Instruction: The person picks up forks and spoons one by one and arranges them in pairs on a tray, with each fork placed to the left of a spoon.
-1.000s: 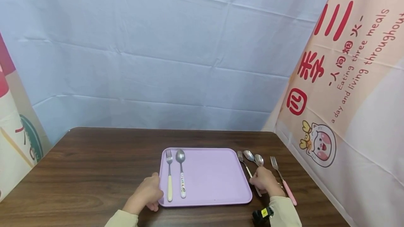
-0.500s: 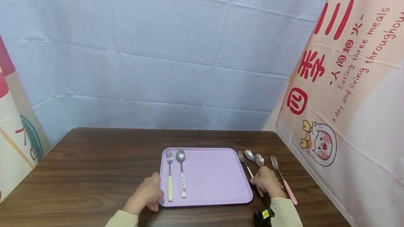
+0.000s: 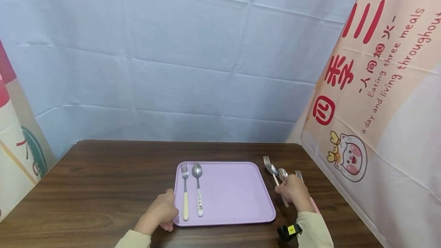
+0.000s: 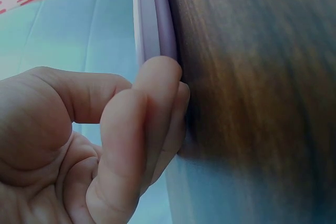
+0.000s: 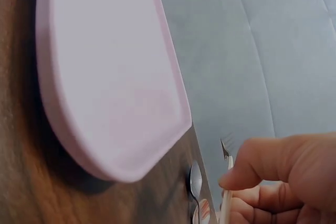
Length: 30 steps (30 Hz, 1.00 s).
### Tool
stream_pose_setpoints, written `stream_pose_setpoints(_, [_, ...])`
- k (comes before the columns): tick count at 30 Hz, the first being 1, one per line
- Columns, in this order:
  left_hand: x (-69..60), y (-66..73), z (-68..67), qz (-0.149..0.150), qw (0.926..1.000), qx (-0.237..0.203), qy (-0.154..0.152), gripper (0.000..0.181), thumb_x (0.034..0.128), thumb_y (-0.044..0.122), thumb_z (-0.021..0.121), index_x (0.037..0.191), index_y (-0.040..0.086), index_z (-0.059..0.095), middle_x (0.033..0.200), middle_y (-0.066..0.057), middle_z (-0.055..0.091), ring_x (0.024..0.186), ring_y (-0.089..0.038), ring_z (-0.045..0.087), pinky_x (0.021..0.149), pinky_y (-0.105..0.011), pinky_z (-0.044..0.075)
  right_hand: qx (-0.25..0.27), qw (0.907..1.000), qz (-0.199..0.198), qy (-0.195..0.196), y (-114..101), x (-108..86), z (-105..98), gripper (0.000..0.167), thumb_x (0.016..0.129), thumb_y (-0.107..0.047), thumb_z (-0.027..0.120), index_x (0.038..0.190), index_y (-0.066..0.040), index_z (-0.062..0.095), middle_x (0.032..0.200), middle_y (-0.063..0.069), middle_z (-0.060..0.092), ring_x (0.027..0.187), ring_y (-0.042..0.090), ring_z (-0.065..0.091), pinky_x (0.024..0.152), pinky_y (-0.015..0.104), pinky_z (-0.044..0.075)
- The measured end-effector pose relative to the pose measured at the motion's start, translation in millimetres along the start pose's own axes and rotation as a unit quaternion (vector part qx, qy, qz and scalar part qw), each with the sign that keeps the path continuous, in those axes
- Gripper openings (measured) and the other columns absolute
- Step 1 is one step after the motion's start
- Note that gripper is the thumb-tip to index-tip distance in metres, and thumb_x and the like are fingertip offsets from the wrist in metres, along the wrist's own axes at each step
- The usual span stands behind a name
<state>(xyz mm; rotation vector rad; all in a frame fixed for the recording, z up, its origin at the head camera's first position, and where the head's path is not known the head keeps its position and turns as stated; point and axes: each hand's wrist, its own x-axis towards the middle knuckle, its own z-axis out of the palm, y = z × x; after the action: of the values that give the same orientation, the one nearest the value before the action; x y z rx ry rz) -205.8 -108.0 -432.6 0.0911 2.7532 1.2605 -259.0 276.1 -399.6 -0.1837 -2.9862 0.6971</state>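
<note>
A lilac tray (image 3: 234, 194) lies on the table, its left front corner pinched between the thumb and fingers of my left hand (image 3: 160, 210). On the tray's left side are a fork with a pale yellow handle (image 3: 186, 205) and a spoon with a patterned white handle (image 3: 197, 170). Right of the tray, my right hand (image 3: 295, 193) grips a white-handled fork (image 3: 267, 160) by its handle. The right wrist view shows this fork (image 5: 230, 163) raised off the table, tines up. Below it lie two spoons, one left (image 3: 274, 170) and one right (image 3: 282, 173), handles mostly hidden.
A pink-handled fork (image 3: 299, 174) lies at the far right, partly covered by my right hand. The dark wooden table (image 3: 103, 186) ends at a pale blue cloth (image 3: 189, 68) behind, and a printed cloth (image 3: 372, 125) hangs along its right side.
My right hand has lifted the white-handled fork and shifted it slightly right and away, over the spoons. The left hand and the tray stay where they were.
</note>
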Motion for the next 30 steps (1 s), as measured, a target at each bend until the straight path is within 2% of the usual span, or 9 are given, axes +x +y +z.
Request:
stream_pose_setpoints(7, [1.7, -2.1, 0.9, -0.004, 1.0000, 0.000, -0.002, 0.038, 0.0712, -0.012, 0.050, 0.107, -0.020, 0.037, 0.047, -0.013, 0.050, 0.031, -0.016, 0.052, 0.030, -0.028, 0.049, -0.004, 0.9999, 0.014, -0.008, -4, -3.9, 4, 0.020, 0.073, -0.016, 0.065, 0.055, -0.008, 0.058, 0.040, 0.000, 0.050, 0.055, 0.021, 0.052, 0.046, 0.035, 0.042])
stream_pose_setpoints(16, [2.4, -3.5, 1.7, -0.004, 0.9999, -0.010, -0.004, 0.034, 0.0708, -0.012, 0.046, 0.103, -0.019, 0.037, 0.041, -0.010, 0.050, 0.030, -0.018, 0.052, 0.029, -0.029, 0.049, 0.021, 0.9996, 0.015, -0.010, -18, -5.4, 11, 0.018, 0.070, -0.013, 0.066, 0.056, -0.008, 0.056, 0.047, 0.001, 0.052, 0.051, 0.020, 0.051, 0.043, 0.031, 0.040])
stream_pose_setpoints(20, [2.8, -4.2, 1.5, -0.004, 1.0000, -0.007, -0.004, 0.035, 0.0710, -0.012, 0.047, 0.104, -0.019, 0.037, 0.041, -0.010, 0.050, 0.030, -0.018, 0.052, 0.029, -0.029, 0.049, 0.020, 0.9998, -0.009, -0.001, -27, -6.3, 17, 0.020, 0.069, -0.013, 0.068, 0.054, -0.009, 0.055, 0.053, 0.000, 0.052, 0.052, 0.019, 0.050, 0.044, 0.031, 0.042])
stream_pose_setpoints(24, [2.9, -4.4, 1.3, -0.004, 1.0000, -0.006, -0.004, 0.034, 0.0712, -0.012, 0.047, 0.103, -0.019, 0.037, 0.041, -0.010, 0.050, 0.031, -0.018, 0.052, 0.030, -0.029, 0.049, 0.009, 0.9990, -0.041, 0.013, -37, -7.4, 27, 0.021, 0.066, -0.013, 0.068, 0.051, -0.010, 0.055, 0.048, -0.002, 0.052, 0.051, 0.017, 0.051, 0.045, 0.031, 0.043])
stream_pose_setpoints(30, [2.4, -3.3, 1.4, -0.006, 1.0000, -0.007, -0.004, 0.035, 0.0710, -0.012, 0.047, 0.104, -0.019, 0.037, 0.042, -0.010, 0.050, 0.031, -0.018, 0.052, 0.030, -0.029, 0.049, 0.031, 0.9988, -0.036, -0.009, -54, -12.1, 37, 0.024, 0.067, -0.012, 0.068, 0.050, -0.010, 0.051, 0.047, -0.001, 0.050, 0.049, 0.016, 0.048, 0.041, 0.027, 0.038])
